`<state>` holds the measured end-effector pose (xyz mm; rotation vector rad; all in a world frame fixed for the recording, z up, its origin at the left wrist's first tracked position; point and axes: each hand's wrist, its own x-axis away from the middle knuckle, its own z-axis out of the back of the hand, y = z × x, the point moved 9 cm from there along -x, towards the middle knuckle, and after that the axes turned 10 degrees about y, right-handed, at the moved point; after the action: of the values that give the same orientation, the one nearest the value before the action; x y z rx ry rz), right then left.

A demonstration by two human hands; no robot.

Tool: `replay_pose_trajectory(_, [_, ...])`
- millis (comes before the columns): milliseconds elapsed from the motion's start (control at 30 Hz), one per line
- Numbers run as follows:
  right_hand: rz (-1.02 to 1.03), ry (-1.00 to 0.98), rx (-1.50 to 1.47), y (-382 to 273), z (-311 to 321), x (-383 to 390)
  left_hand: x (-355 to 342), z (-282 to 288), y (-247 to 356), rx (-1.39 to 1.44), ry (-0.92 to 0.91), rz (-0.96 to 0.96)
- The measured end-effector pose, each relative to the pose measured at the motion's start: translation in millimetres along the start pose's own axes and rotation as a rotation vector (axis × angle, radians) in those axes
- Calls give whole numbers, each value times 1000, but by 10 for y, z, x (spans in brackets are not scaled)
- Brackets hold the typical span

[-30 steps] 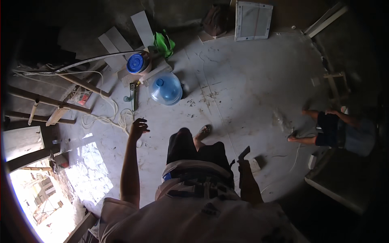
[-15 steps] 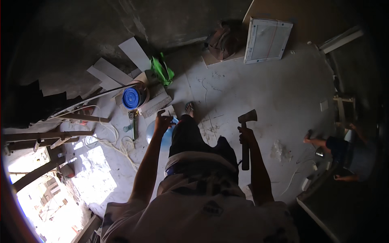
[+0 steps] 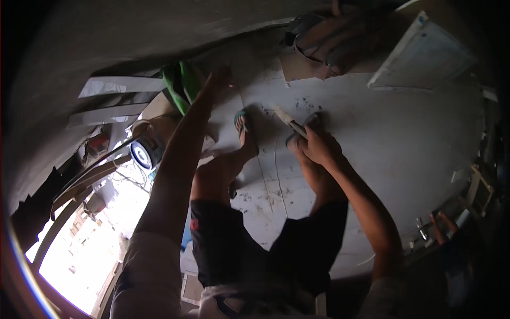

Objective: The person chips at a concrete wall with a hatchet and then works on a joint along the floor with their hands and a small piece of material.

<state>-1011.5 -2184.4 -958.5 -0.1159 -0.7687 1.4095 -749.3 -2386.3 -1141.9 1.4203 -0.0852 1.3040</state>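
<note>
My right hand [image 3: 321, 146] is closed around the dark handle of a hatchet [image 3: 284, 115]. Its head points away to the left, above the pale floor near my right foot. My left arm stretches forward past the green bag [image 3: 181, 85], toward the base of the wall. At its end, my left hand [image 3: 219, 84] is dark and smeared, so its fingers and anything in them cannot be made out. My sandalled left foot [image 3: 241, 123] stands between the two arms.
Pale boards [image 3: 119, 87] lean by the wall at left. A round-topped bucket [image 3: 142, 154] stands near bright light. Ahead to the right are a brown bag [image 3: 329, 45] and a framed panel [image 3: 422, 56]. Another person's hands [image 3: 443, 226] show at lower right.
I have moved toward the wall and bent down. My left hand has reached forward, and my right hand has swung the hatchet from upright to pointing forward and left.
</note>
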Motion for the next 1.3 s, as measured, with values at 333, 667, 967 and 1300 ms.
replay_pose_trajectory(333, [232,308,61,692,-2403,-2531,-3043,-136,-588,-940,769,-284])
replay_pose_trajectory(667, [369,118,-48,365,-3149,-2829,-2955,-1050,496,-327,585,-708])
replay_pose_trajectory(967, [275,156,-46,358,-3036,-3012,-2873,-486,-77,-545,1124,-473])
replay_pose_trajectory(1300, [268,341,-57,445,-3005,-3027,-2831,-790,-174,266,297,-128])
